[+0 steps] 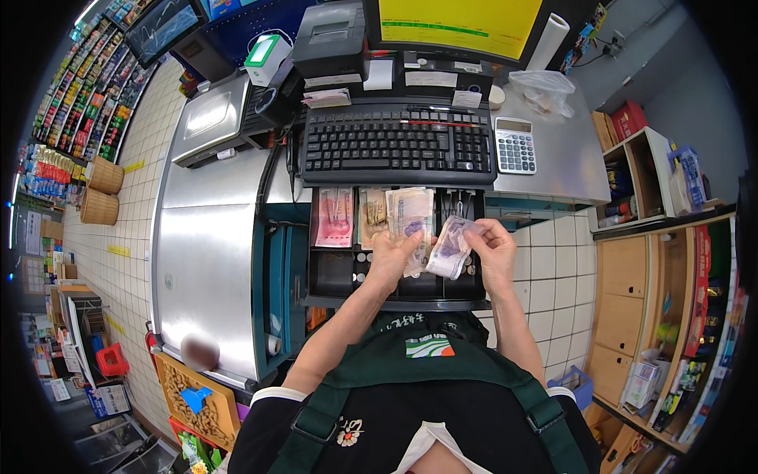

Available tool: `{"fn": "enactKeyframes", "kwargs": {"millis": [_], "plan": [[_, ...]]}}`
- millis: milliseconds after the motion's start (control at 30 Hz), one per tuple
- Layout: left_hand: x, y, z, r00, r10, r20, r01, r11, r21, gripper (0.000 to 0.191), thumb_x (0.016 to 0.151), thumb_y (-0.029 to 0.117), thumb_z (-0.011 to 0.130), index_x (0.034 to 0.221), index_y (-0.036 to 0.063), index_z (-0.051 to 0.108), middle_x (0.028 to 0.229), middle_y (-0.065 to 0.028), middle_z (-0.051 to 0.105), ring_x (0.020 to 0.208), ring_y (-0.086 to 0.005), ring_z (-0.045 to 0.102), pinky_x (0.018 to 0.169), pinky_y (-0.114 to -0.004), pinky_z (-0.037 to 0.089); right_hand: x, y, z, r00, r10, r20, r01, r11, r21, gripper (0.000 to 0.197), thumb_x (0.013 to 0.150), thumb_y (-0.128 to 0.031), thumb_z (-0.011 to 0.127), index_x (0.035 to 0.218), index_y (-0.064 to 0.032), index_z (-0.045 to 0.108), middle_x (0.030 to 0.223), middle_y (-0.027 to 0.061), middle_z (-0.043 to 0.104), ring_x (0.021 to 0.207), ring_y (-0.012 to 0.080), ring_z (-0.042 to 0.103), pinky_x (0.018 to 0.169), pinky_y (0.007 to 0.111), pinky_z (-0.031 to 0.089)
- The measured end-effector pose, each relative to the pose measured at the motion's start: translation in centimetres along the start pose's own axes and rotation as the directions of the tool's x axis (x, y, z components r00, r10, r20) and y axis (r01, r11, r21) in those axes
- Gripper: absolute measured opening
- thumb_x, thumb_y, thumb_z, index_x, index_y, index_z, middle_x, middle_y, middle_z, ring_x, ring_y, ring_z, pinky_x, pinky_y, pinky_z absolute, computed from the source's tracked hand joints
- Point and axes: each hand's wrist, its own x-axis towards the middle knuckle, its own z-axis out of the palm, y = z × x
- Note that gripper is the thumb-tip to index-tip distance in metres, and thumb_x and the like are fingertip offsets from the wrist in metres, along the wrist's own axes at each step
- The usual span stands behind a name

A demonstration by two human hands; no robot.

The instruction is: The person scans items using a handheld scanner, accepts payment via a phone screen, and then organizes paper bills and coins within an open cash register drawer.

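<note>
My left hand [388, 260] grips a small sheaf of banknotes [410, 207], thumb on top. Held between my right thumb and fingers [494, 246], a creased purple banknote [452, 252] slants down beside the sheaf. Both hands are over an open cash drawer [331, 284]. In its back row, red banknotes [333, 228] lie under a wire clip at the left. Brownish banknotes [372, 207] sit in the slot beside them, partly hidden by the sheaf. Coins [359, 276] lie in front compartments; my hands and the notes cover part of the drawer.
Behind the drawer are a black keyboard [379, 145], a calculator [515, 145], a receipt printer [330, 41] and a monitor [456, 26]. A steel counter [207, 266] extends left, with a scale [213, 115] farther back. Wooden cabinets [619, 284] stand at right.
</note>
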Motion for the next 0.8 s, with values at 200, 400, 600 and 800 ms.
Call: {"fn": "enactKeyframes", "kwargs": {"millis": [200, 400, 600, 800], "plan": [[0.1, -1.2, -0.2, 0.987, 0.122, -0.105, -0.111, 0.988, 0.108, 0.021, 0.082, -0.001, 0.064, 0.102, -0.005, 0.062, 0.091, -0.0086, 0.068, 0.076, -0.0126, 0.064, 0.067, -0.025, 0.053, 0.2, -1.3, 2.7, 0.98, 0.155, 0.128, -0.161, 0.986, 0.036, 0.03, 0.084, 0.001, 0.064, 0.113, 0.002, 0.059, 0.092, 0.0039, 0.065, 0.078, 0.0063, 0.059, 0.071, 0.02, 0.048], [-0.2, -0.9, 0.6, 0.981, 0.179, -0.073, -0.176, 0.983, 0.041, 0.023, 0.081, -0.004, 0.063, 0.104, -0.0032, 0.062, 0.095, -0.0065, 0.067, 0.081, -0.01, 0.062, 0.07, -0.025, 0.052, 0.6, 0.8, 2.1, 0.98, 0.139, 0.141, -0.121, 0.985, -0.125, 0.017, 0.085, 0.0, 0.063, 0.102, 0.001, 0.062, 0.086, 0.0014, 0.064, 0.076, 0.0037, 0.056, 0.069, 0.019, 0.046], [0.1, -1.4, -0.6, 0.992, 0.122, -0.017, -0.122, 0.993, 0.003, 0.023, 0.087, 0.004, 0.062, 0.109, -0.0011, 0.059, 0.097, -0.0074, 0.066, 0.083, -0.0119, 0.063, 0.073, -0.025, 0.052, 1.1, 1.4, 2.1, 0.995, 0.073, 0.066, -0.081, 0.989, 0.123, 0.013, 0.089, 0.0, 0.058, 0.102, -0.0016, 0.058, 0.089, 0.0033, 0.064, 0.075, 0.0061, 0.058, 0.066, 0.021, 0.048], [0.3, -0.6, -1.2, 0.991, 0.113, -0.078, -0.112, 0.994, 0.015, 0.016, 0.087, 0.004, 0.062, 0.101, -0.0029, 0.062, 0.091, -0.0075, 0.067, 0.079, -0.0122, 0.064, 0.07, -0.025, 0.053, 1.3, -0.1, 1.7, 0.957, 0.135, 0.257, -0.222, 0.911, 0.347, 0.022, 0.087, 0.001, 0.059, 0.109, 0.0006, 0.055, 0.102, 0.0084, 0.065, 0.089, 0.0107, 0.062, 0.079, 0.024, 0.051]]}}
